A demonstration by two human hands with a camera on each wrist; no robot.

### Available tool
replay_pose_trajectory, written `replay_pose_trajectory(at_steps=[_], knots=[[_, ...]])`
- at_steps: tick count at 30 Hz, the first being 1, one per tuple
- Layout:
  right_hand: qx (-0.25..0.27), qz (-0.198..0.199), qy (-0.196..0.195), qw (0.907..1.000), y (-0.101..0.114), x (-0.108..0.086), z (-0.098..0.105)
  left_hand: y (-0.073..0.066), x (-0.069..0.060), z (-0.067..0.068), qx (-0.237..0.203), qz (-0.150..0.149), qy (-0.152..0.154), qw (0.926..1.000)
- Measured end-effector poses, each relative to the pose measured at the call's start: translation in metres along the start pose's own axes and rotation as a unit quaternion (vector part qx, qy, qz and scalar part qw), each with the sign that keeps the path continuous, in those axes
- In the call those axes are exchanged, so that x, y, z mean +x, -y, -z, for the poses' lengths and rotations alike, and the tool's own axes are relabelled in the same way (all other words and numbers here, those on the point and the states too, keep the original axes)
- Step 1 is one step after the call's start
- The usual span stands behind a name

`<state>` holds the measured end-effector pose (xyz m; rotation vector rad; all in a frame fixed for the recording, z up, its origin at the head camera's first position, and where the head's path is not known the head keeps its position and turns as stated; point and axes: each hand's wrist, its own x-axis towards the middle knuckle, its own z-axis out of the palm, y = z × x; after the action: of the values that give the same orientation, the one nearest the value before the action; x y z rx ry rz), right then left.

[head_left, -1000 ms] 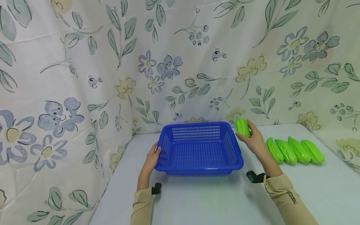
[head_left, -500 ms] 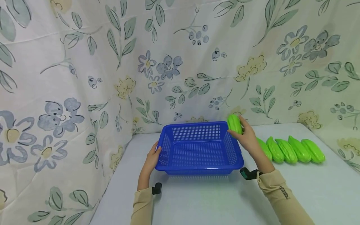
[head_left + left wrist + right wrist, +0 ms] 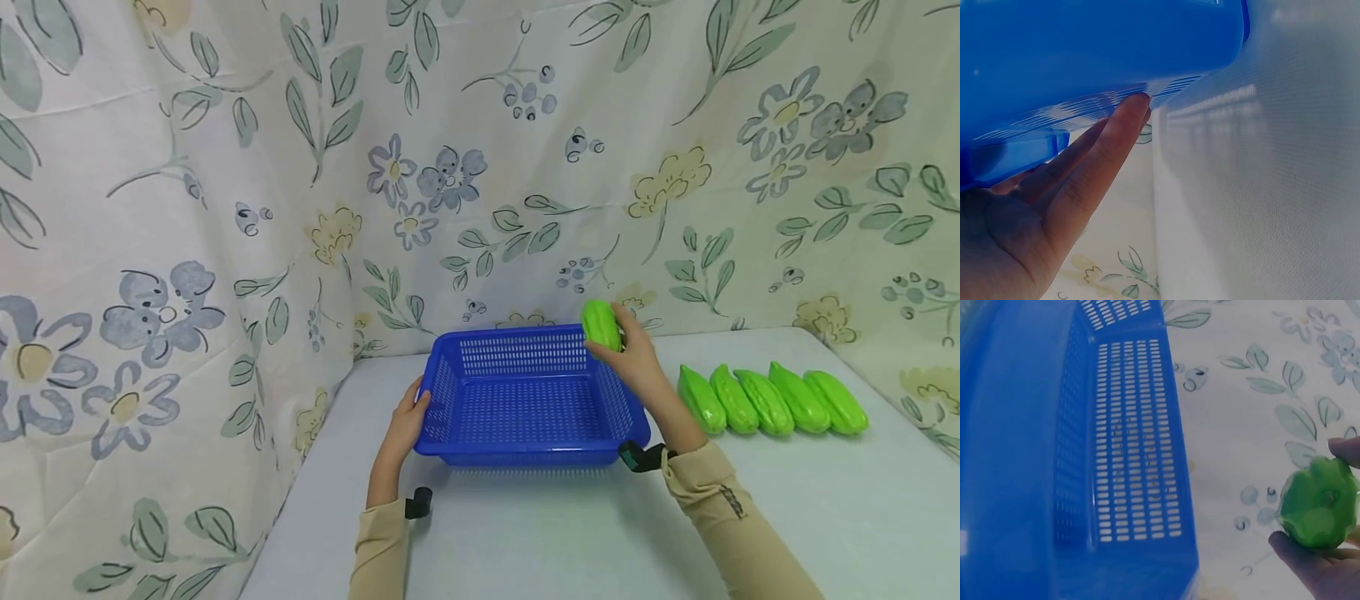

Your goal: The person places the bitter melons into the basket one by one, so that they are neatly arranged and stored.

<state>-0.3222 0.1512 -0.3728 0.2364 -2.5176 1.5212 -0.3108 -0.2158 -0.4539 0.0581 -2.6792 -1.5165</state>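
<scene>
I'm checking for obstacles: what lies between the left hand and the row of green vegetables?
Head view: the blue basket, then the right forearm, between the left hand and the green vegetables.

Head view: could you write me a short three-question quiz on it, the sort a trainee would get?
1. How many green items lie in the row right of the blue basket?
2. True or false: the left hand holds a green item.
3. In the head view, by which basket corner is the right hand's green item? A) near left B) far right C) near right

Key: 1. Five. 2. False; it grips the basket's left side. 3. B.
</scene>
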Motion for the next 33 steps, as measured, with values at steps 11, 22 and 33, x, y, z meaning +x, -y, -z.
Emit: replay_pose_trajectory(at_steps=[11,22,33], knots=[[0.018,0.003,0.024,0.9996,0.011,0.006,-0.018,0.001,0.000,0.000,-0.010,0.000,0.003,0.9999],[0.011,0.000,0.031,0.9995,0.023,0.011,-0.039,0.001,-0.001,0.000,-0.008,-0.001,0.003,1.0000],[0.027,-0.009,0.048,0.9984,0.035,0.012,-0.059,0.001,-0.001,0.001,-0.006,-0.003,0.005,1.0000]])
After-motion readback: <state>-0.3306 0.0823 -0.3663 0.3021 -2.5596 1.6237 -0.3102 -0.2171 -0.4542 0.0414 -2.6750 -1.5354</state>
